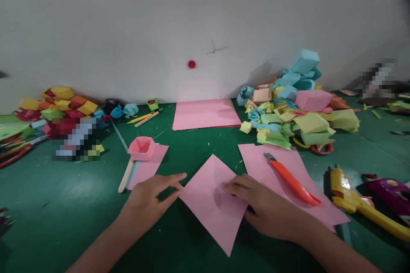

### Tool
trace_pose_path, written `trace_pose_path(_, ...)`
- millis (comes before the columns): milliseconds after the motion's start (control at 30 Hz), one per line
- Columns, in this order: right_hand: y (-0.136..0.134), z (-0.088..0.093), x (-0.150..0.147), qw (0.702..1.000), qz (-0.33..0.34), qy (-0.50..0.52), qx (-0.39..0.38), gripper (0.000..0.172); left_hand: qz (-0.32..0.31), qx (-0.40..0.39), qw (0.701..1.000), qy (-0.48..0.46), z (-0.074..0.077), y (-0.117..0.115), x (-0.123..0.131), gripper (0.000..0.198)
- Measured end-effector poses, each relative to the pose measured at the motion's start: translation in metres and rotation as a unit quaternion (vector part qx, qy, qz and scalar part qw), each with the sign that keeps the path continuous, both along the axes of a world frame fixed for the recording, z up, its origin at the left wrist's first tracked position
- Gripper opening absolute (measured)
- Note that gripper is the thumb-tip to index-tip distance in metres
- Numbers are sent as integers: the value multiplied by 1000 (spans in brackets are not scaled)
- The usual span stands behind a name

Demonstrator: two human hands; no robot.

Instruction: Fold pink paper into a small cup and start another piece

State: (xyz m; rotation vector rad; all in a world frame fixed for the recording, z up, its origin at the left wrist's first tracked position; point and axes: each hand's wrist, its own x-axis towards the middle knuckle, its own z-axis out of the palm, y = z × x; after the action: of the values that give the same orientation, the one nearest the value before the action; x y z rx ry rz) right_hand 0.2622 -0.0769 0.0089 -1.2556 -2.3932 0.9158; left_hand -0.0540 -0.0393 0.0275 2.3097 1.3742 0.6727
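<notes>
A square sheet of pink paper (pixel 208 196) is turned corner-up in front of me, over the green tabletop. My left hand (pixel 150 198) has its thumb and a fingertip at the sheet's left corner, while the index finger stretches out above it. My right hand (pixel 262 204) grips the right side, fingers on top and thumb tucked by the edge. Beside it, an orange utility knife (pixel 293 179) lies on more pink sheets (pixel 320 202). Left of the sheet, a small folded pink paper box (pixel 142 148) rests partly on a pink piece (pixel 153 164) by a wooden stick (pixel 126 175).
A pink paper stack (pixel 205 113) lies against the white board (pixel 144 47). Folded paper boxes are heaped at left (pixel 60 104) and right (pixel 297 111). A yellow glue gun (pixel 352 200) and purple tool (pixel 390 194) lie far right; scissors (pixel 19 153) lie far left.
</notes>
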Motion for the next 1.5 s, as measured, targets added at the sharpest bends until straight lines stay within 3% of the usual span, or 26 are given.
trace_pose_path(133,0,1,1,1000,3,-5,-5,66,81,-143,981,-107,9,0,5,35)
trace_pose_path(267,0,3,2,1000,2,-8,-7,69,97,-228,943,-223,10,4,7,46)
trace_pose_path(367,0,3,1,1000,3,-4,-5,70,100,-253,927,-259,10,6,7,51)
trace_pose_path(900,1,3,0,1000,18,5,18,65,104,-234,939,-227,13,4,10,45)
trace_pose_path(1233,1,16,1,999,17,-6,33,60,48,-198,961,-189,9,2,5,41)
trace_pose_path(1500,0,7,7,998,10,-6,69,51,18,-173,968,-182,3,-3,-1,44)
